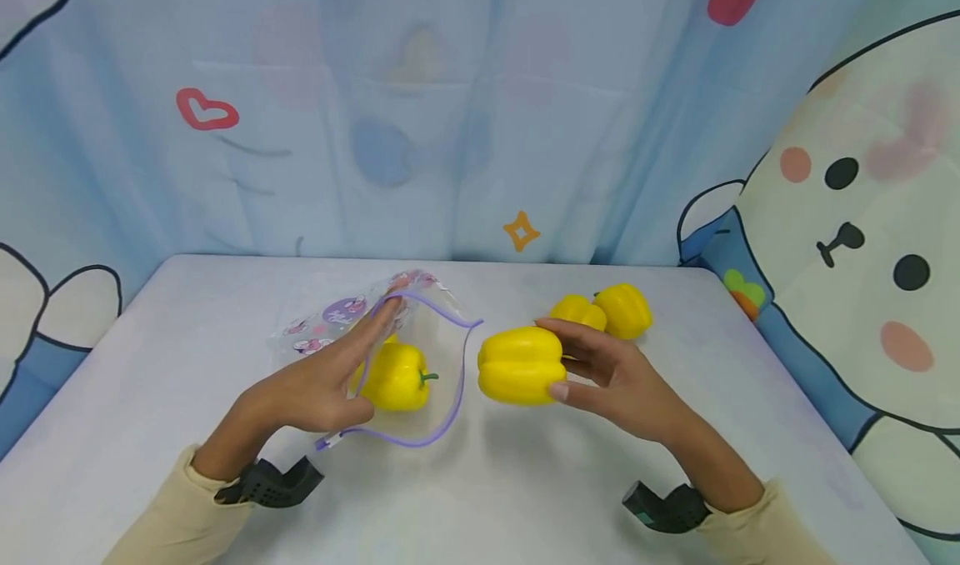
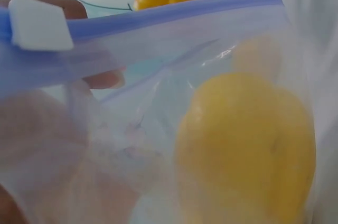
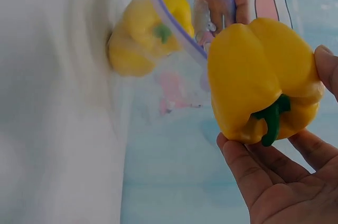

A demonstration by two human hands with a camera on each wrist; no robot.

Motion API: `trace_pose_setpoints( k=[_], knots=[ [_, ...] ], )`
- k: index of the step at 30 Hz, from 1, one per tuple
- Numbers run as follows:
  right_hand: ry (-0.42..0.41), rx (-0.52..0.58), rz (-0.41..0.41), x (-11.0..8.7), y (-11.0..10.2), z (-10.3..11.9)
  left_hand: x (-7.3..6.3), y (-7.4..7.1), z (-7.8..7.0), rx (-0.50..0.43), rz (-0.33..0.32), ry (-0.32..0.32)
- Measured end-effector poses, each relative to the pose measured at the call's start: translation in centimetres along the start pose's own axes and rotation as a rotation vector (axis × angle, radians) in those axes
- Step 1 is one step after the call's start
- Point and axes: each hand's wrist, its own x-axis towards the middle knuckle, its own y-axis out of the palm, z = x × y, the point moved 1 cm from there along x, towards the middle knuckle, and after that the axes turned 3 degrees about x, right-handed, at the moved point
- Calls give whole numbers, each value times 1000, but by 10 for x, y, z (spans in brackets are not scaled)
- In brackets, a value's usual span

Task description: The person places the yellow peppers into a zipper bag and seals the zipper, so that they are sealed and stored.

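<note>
My left hand [image 1: 330, 382] holds a clear zip bag [image 2: 153, 113] by its purple-edged mouth, which gapes toward the right. Its fingers stretch to the far rim, with the thumb at the near side. Inside the bag lies a yellow bell pepper [image 1: 401, 377] with a green stem; a second yellow shape shows partly beside it in the right wrist view. Just right of the bag's mouth, my right hand [image 1: 611, 373] grips another yellow bell pepper [image 3: 264, 78] between thumb and fingers, above the table. In the right wrist view its green stem points downward.
Two more yellow peppers, a left one [image 1: 577, 311] and a right one [image 1: 624, 311], lie behind my right hand. The white table [image 1: 480, 507] ends at a pale blue printed curtain [image 1: 465, 132]. A white slider [image 2: 41, 24] sits on the bag's purple zip.
</note>
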Motion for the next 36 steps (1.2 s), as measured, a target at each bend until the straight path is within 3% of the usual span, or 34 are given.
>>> trace_pose_setpoints(
  k=[14,22,36],
  knots=[
    [-95,47,71,17,29,15,1,1,-3,-14,19,-38],
    [-170,20,153,30,47,19,2,1,-2,-25,31,-6],
    [-231,-36,191,42,67,12,2,1,-5,-20,46,13]
  ],
)
